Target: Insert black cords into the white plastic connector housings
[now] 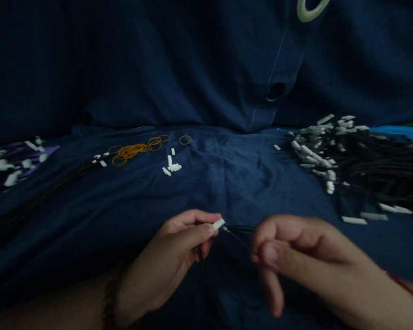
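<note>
Between thumb and fingers, my left hand point(184, 243) pinches a small white plastic connector point(219, 224). A bundle of black wires point(206, 270) hangs down below that hand. To the right, my right hand point(289, 256) is closed in a pinch on a thin black wire point(239, 239), whose end lies close to the connector's right side. Whether that end is inside the connector I cannot tell. Several more dark wires pass between the two hands.
On the blue cloth point(248, 183) lie loose white connectors point(172, 167) and orange rubber bands point(134, 151). A big pile of black wires with white connectors point(316, 156) is at right. More connector-ended wires point(12, 167) lie at left, near a thin wire bundle point(69, 178).
</note>
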Available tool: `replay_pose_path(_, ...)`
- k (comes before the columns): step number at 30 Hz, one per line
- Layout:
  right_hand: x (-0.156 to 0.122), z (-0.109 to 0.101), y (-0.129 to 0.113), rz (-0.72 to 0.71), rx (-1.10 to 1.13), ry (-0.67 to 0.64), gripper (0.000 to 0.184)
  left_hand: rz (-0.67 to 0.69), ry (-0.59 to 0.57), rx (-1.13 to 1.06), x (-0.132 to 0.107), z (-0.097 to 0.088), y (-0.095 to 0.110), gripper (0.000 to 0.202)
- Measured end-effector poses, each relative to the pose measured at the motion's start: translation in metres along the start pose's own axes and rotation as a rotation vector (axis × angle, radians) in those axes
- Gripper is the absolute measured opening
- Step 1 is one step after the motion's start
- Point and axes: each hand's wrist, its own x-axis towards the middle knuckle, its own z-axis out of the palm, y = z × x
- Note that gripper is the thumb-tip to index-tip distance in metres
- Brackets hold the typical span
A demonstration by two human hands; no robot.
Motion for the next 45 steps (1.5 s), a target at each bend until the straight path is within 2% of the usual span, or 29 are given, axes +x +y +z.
replay_pose_path(3, 0.01, 0.015, 0.014, -0.019, -0.011, 0.044, 0.018, 0.0, -0.013, -0.029, 0.0, -0.001, 0.0, 0.016)
replay_pose_path(7, 0.01, 0.018, 0.033, -0.152, -0.245, 0.159, 0.015, 0.0, -0.013, -0.031, -0.003, -0.001, 0.0, 0.015)
replay_pose_path(10, 0.006, 0.016, 0.035, -0.28, -0.435, 0.199, 0.011, -0.002, -0.021, -0.055, -0.004, -0.001, 0.001, 0.015)
replay_pose_path(13, 0.006, 0.015, 0.034, -0.336, -0.512, 0.214, 0.011, -0.018, -0.036, -0.093, -0.002, -0.001, 0.002, 0.015)
replay_pose_path(26, 0.008, 0.015, 0.036, -0.268, -0.525, 0.233, 0.012, -0.037, -0.071, -0.098, 0.0, -0.004, 0.001, 0.015)
replay_pose_path(30, 0.008, 0.017, 0.034, -0.252, -0.589, 0.241, 0.015, -0.032, -0.066, -0.081, -0.001, -0.003, 0.001, 0.015)
replay_pose_path(36, 0.009, 0.019, 0.031, -0.279, -0.67, 0.241, 0.015, -0.027, -0.045, -0.044, -0.003, -0.002, 0.002, 0.014)
replay_pose_path(45, 0.007, 0.019, 0.033, -0.329, -0.667, 0.278, 0.016, 0.003, 0.004, -0.031, -0.003, 0.002, 0.001, 0.013)
